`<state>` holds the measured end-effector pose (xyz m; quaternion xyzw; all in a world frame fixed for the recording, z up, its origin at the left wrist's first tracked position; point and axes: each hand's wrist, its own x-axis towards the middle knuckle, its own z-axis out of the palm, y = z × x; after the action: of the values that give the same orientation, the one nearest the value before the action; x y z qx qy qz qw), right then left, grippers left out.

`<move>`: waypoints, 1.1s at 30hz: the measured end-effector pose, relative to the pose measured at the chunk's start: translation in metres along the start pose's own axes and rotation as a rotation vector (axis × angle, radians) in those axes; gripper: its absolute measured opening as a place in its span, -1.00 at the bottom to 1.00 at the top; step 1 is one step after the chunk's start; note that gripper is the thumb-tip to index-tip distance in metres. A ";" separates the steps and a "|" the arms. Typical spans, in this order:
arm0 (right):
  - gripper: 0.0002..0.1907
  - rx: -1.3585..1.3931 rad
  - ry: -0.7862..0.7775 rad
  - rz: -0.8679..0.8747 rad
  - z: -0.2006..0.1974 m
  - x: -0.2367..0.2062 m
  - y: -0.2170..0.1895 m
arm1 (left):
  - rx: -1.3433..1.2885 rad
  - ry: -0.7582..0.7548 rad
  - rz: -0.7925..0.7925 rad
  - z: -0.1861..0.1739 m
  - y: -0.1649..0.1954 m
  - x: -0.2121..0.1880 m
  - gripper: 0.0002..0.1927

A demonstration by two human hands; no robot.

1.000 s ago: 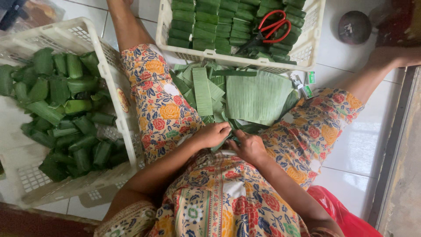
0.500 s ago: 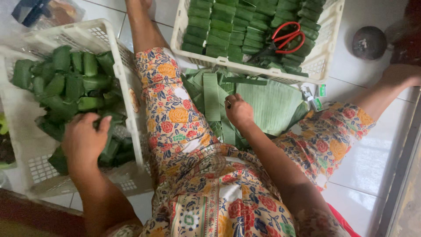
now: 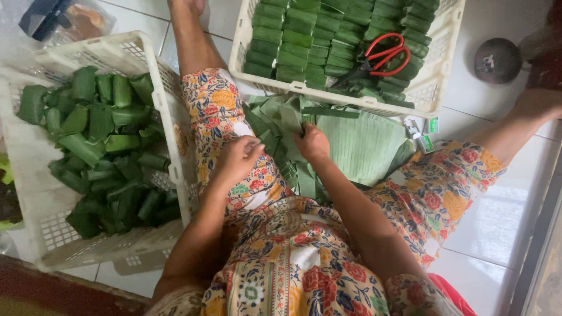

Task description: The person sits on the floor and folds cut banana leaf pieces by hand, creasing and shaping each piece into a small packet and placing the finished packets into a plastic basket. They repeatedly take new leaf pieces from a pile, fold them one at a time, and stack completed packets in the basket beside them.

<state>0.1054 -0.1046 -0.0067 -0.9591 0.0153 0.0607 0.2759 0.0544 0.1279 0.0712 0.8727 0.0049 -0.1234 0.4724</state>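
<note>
Where the right hand (image 3: 311,142) is closed over the near edge of the leaf strips (image 3: 281,126), a pinch grip on one strip is shown, the fingers curled narrow; the left hand (image 3: 237,158) is seen loosely curled on the patterned trousers (image 3: 213,111) just beside it, and whether anything is held in it cannot be told. The strips are laid in a loose heap on the floor between the legs, with a broad ribbed leaf sheet (image 3: 363,143) spread to their right. Such leaf is judged light, thin and limp, easily torn along the ribs; it is best taken by an end or edge and lifted flat rather than pulled. Farther off, a white basket (image 3: 328,96) is filled with neat rows of folded green parcels (image 3: 298,35), and red-handled scissors (image 3: 383,52) are laid on top. At the left, a second white basket (image 3: 167,117) holds rolled leaf parcels (image 3: 99,146) in a looser pile. A small carton (image 3: 424,134) lies to the right of the sheet, and a dark round object (image 3: 497,58) is set on the tiled floor (image 3: 497,205) at far right.
</note>
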 end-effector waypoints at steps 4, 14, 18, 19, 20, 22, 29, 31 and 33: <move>-0.62 0.552 -0.238 0.227 -0.030 -0.003 0.020 | -0.233 -0.203 -0.193 0.064 0.000 0.046 -0.52; -0.58 0.529 -0.383 0.317 -0.076 -0.059 0.037 | -0.899 -0.255 -0.302 0.174 0.003 0.072 -0.57; -0.61 0.086 -0.347 0.122 -0.096 -0.062 0.050 | -0.813 -0.220 -0.378 0.180 -0.015 0.070 -0.65; -0.67 0.118 -0.304 0.127 -0.108 -0.058 0.057 | -0.875 -0.235 -0.359 0.177 -0.019 0.071 -0.66; -0.73 0.149 -0.262 0.133 -0.124 -0.052 0.064 | -0.937 -0.250 -0.342 0.173 -0.023 0.072 -0.68; -0.77 0.111 -0.001 -0.074 -0.158 -0.030 0.079 | -1.045 -0.296 -0.353 0.168 -0.026 0.076 -0.70; -0.74 -0.384 0.184 0.120 -0.233 0.102 0.114 | -1.095 -0.389 -0.318 0.173 -0.030 0.083 -0.75; -0.72 -0.542 0.015 0.259 -0.236 0.134 0.119 | -1.073 -0.418 -0.340 0.176 -0.033 0.082 -0.75; -0.70 -0.680 -0.195 0.287 -0.226 0.152 0.119 | -1.029 -0.443 -0.374 0.178 -0.035 0.081 -0.75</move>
<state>0.2731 -0.3246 0.1018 -0.9738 0.1020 0.1914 -0.0691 0.0912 -0.0082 -0.0685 0.4693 0.1192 -0.3655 0.7950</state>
